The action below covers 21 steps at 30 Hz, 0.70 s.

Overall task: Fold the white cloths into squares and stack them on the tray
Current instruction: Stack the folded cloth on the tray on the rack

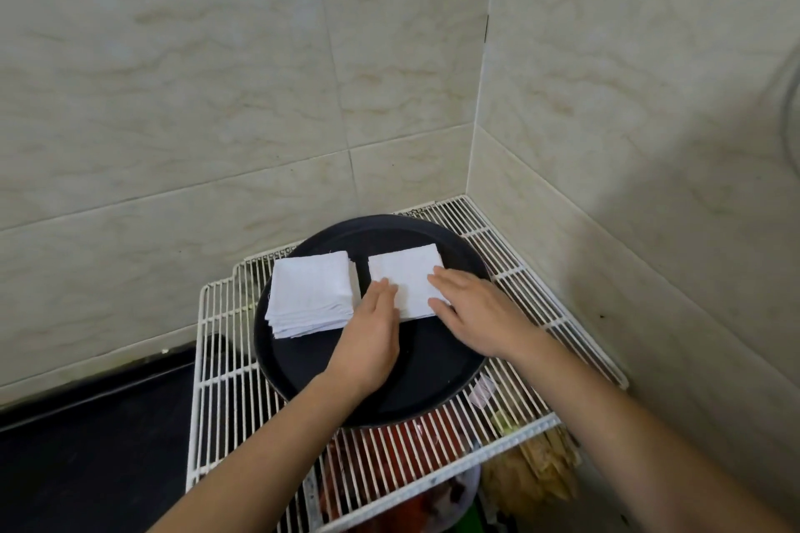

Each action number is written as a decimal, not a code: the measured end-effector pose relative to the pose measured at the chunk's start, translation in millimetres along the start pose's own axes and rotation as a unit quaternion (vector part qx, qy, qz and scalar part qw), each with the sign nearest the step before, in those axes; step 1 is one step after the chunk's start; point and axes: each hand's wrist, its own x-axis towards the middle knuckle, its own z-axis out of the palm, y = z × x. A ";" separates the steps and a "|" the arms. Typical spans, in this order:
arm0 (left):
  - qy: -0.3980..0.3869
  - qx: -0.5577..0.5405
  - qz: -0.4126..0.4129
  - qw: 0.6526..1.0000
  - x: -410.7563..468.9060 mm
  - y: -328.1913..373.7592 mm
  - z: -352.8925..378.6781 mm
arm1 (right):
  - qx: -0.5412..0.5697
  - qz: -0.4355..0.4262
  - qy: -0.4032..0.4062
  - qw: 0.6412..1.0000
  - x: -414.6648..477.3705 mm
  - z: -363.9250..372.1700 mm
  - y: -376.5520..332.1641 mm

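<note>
Round black tray (433,376) on a white wire rack (225,381), tucked into a corner of pale tiled walls (216,100). On the tray's left half, a stack (309,294) of folded white cloths, edges roughly squared. Just right of the stack, set apart by a thin strip of bare tray, one more folded cloth (404,273) lying flat.

Both hands down on that cloth. Left hand (368,342) at its near left edge, fingers straight and held together, tips touching the fabric, gripping nothing. Right hand (480,316) on its near right corner, fingers straight and slightly spread, pressed flat on top, nothing pinched. Forearms bare, reaching in from the near side.

Under the rack, a red item (411,441) and a tan bundle (541,467), perhaps packaged goods, too blurred through the wires to name. To the left, a dark counter (86,446) below the wall.
</note>
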 end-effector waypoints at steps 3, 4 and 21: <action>-0.002 -0.003 -0.005 1.000 -4.5 1.6 -2.8 | 0.032 0.019 0.019 0.999 -5.0 0.1 -1.6; -0.002 -0.012 -0.006 1.000 -6.6 4.5 -6.7 | 0.041 0.023 0.030 0.998 -5.7 -3.4 -2.7; 0.137 0.183 -0.235 0.945 -217.5 -120.7 -121.2 | 0.006 -0.150 0.059 0.987 11.5 50.1 -201.3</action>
